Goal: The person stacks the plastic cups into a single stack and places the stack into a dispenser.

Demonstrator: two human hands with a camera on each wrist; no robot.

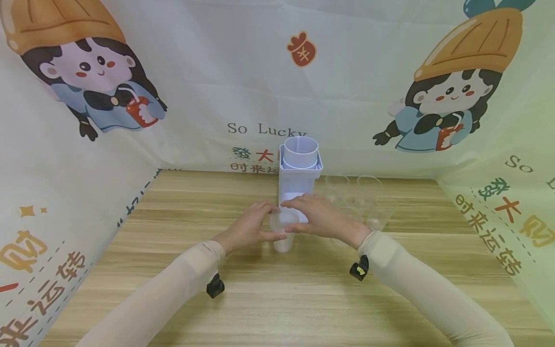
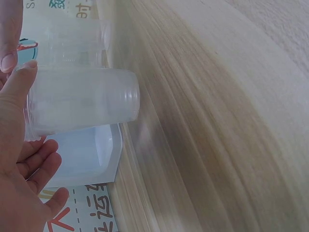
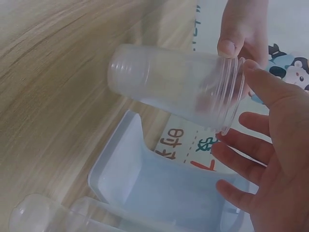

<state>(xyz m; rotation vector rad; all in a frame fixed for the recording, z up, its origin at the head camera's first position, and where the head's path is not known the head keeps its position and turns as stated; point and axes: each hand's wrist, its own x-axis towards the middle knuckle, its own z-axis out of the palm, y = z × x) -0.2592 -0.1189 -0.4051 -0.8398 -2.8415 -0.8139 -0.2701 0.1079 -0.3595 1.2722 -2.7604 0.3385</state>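
Between both hands, just above the wooden table, a small nested stack of clear plastic cups stands upright, its ribbed rims close together. My left hand holds the rim from the left, with the thumb on the near side and the fingers behind. From the right, my right hand pinches the same rim between thumb and fingers. Right behind the cups stands a white plastic cup dispenser with a round tube at its top. Its lower front is partly hidden by my right hand.
Several more clear cups stand to the right of the dispenser, behind my right forearm. A printed cloth backdrop encloses the wooden table at the back and both sides.
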